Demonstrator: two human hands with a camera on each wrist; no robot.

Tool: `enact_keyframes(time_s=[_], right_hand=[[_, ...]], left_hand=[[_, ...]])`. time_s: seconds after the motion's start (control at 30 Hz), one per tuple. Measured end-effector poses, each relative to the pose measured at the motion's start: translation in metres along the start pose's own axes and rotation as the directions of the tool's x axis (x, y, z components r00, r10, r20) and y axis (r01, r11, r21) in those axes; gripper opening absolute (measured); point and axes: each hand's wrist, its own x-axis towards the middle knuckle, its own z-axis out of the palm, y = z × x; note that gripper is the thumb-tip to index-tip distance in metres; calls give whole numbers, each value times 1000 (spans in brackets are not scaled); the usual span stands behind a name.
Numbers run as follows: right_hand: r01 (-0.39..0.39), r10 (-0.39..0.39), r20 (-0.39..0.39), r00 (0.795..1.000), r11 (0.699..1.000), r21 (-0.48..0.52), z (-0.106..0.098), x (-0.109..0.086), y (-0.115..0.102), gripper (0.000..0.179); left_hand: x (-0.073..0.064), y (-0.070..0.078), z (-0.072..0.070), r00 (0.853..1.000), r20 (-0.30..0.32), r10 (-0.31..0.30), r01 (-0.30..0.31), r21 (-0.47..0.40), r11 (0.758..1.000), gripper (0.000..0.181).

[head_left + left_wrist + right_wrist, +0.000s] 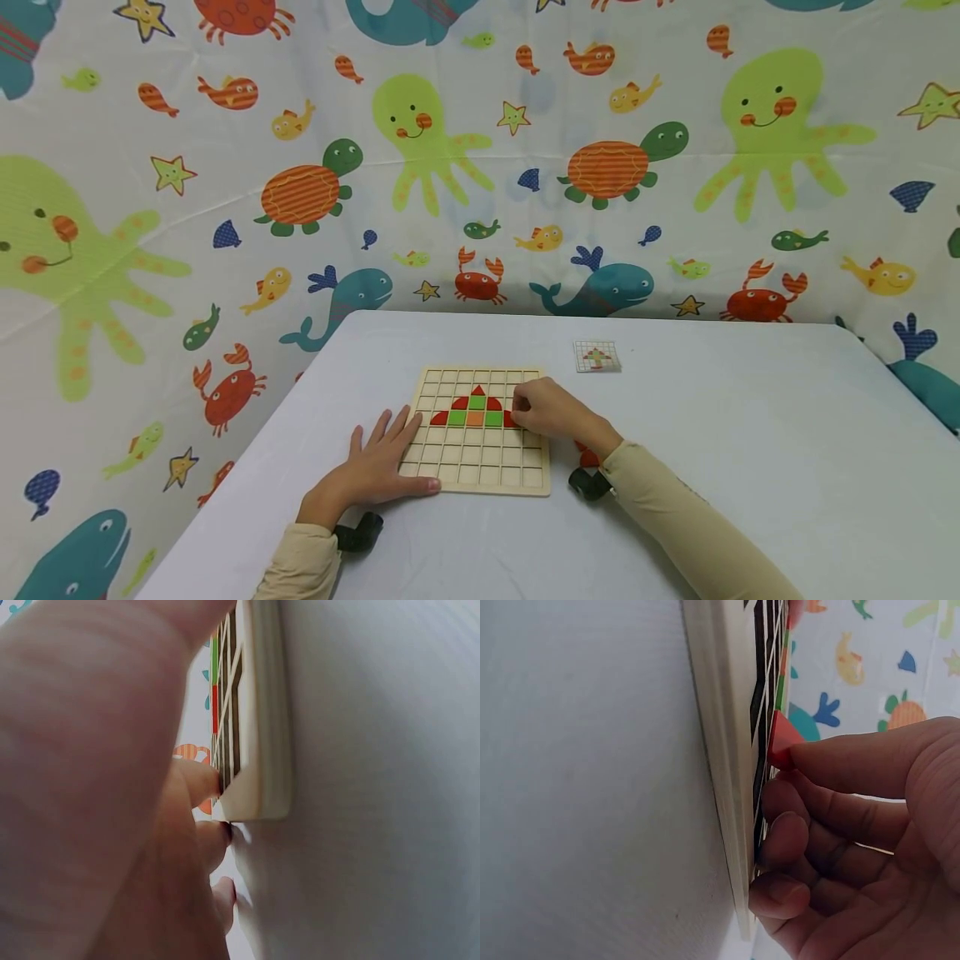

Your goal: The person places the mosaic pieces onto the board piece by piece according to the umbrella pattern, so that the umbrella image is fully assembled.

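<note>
A cloth point(450, 233) printed with sea animals hangs behind the white desk point(712, 467); no lettering can be read on either. On the desk lies the square board point(472, 477), ruled into small squares. It looks like wood, stiff and fairly light, so it could slide if nudged; its raised rim is the best place to steady it. No brand or label shows on it.

The left hand point(378, 462) has its grip apart, fingers spread at the board's left edge and thumb at the near edge. The right hand point(555, 408) has its grip together, thumb and finger clamped on a red piece point(784, 739) at the right end of the coloured row, where it appears tilted against the board.

Beyond the board lies a small card point(597, 356) with a grid and coloured pattern; any print is too small to tell. It looks thin and bendy, best taken by its edges.

The red piece looks thin, hard, light and perhaps slick, hardly fragile; pinching opposite edges should suit it. Nearby on the board sit a green square point(493, 418), an orange square point(475, 418) and, topmost, a red triangle point(478, 391), all unmarked as far as can be seen.
</note>
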Motion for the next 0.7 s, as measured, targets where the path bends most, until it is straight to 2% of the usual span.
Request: enact_keyframes(time_s=[0.3,0.57,0.7], right_hand=[[-26,27,25,999,999,-37,0,0,-5,15],[22,-19,24,1000,993,-120,5,1,-6,24],[7,-3,26,1000,987,-161,7,1,-8,24]], left_hand=[[-2,0,0,1000,0,0,0,0,1000,121],[-2,1,0,1000,-2,0,0,-4,1000,121],[-3,1,-1,1000,1,-2,2,-2,1000,121]])
